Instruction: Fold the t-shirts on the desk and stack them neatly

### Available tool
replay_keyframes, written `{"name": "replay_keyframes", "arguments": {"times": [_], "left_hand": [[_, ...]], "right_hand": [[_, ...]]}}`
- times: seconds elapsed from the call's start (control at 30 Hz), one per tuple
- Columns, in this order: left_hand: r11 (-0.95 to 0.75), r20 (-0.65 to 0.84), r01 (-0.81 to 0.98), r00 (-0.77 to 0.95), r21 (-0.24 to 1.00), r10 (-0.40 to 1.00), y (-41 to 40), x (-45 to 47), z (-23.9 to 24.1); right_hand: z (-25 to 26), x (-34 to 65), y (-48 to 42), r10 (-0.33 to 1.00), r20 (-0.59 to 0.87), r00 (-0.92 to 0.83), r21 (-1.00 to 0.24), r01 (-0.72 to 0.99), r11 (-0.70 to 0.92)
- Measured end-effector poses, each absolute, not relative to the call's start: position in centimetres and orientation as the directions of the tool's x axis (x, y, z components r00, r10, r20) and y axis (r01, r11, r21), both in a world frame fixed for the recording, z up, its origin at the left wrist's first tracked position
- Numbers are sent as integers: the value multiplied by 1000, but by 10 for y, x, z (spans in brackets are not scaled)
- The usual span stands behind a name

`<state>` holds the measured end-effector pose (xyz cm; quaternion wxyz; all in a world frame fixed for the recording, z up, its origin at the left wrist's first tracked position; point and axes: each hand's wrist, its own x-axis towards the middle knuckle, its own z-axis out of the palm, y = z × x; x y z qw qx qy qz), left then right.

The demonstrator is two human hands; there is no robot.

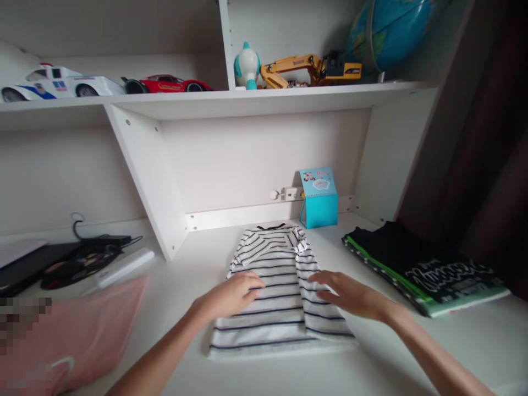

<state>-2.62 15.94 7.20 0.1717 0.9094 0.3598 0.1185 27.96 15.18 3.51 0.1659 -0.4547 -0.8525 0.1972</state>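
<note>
Left hand (234, 292) and right hand (350, 292), both released, partly hide the striped shirt (278, 300); contact unclear

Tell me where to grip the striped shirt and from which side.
Likely best by the two corners of its hem, from the near side, one for the left hand and one for the right hand: the striped shirt lies flat, collar pointing away, hem at the near end.

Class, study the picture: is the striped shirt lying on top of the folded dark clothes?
No, the striped shirt lies on the white desk, with the folded dark clothes apart from it to the right.
</note>
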Motion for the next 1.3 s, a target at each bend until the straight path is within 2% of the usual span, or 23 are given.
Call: {"name": "replay_keyframes", "arguments": {"times": [0.07, 0.13, 0.27, 0.33, 0.43, 0.53, 0.6, 0.7, 0.8, 0.9, 0.97, 1.03, 1.1, 1.13, 1.2, 1.27, 1.3], "left_hand": [[-692, 170, 628, 685, 357, 709, 188, -17, 46], [-666, 206, 679, 636, 309, 744, 208, -12, 20], [-582, 179, 786, 555, 208, 812, 214, -14, -11], [-551, 115, 816, 538, 174, 835, 204, -17, -13], [-520, 42, 839, 521, 161, 853, 185, -23, -8], [-501, 3, 848, 508, 175, 861, 169, -29, -2], [-486, -20, 854, 497, 185, 867, 163, -31, 1], [-445, -44, 876, 460, 188, 887, 164, -28, 0], [-420, -20, 891, 429, 173, 903, 179, -22, -1], [-369, 52, 921, 366, 124, 929, 210, -25, 0], [-222, 108, 973, 214, 70, 971, 236, -38, 2], [34, 142, 999, -40, 41, 989, 259, -55, 3], [265, 164, 964, -267, 37, 950, 275, -70, 1], [322, 186, 946, -322, 32, 928, 279, -74, -1], [291, 259, 957, -283, 7, 923, 281, -74, -6], [106, 286, 994, -96, -21, 953, 280, -67, -12], [14, 254, 1000, -10, -15, 967, 279, -62, -15]], "right_hand": [[33, 251, 166, 787, 85, -611, -443, 684, 579], [27, 229, 180, 770, 71, -634, -346, 709, 615], [13, 210, 212, 832, 65, -551, -173, 815, 553], [10, 213, 229, 885, 70, -461, -141, 873, 466], [19, 235, 254, 966, 146, -214, -86, 970, 228], [35, 258, 270, 963, 267, 37, -87, 996, -14], [40, 262, 270, 946, 308, 100, -99, 992, -73], [26, 243, 251, 960, 279, -10, -79, 996, 34], [-5, 214, 220, 960, 62, -274, -119, 953, 280], [-26, 203, 198, 915, -57, -400, -197, 903, 382], [-28, 206, 194, 914, -49, -404, -222, 896, 384], [-24, 211, 194, 908, -64, -415, -253, 886, 388], [-19, 214, 195, 900, -85, -426, -279, 878, 389], [-17, 214, 196, 896, -100, -433, -291, 874, 390], [-14, 214, 197, 885, -126, -449, -319, 863, 392], [-10, 216, 197, 872, -150, -467, -344, 851, 397], [-7, 218, 196, 863, -164, -477, -357, 845, 399]]}}
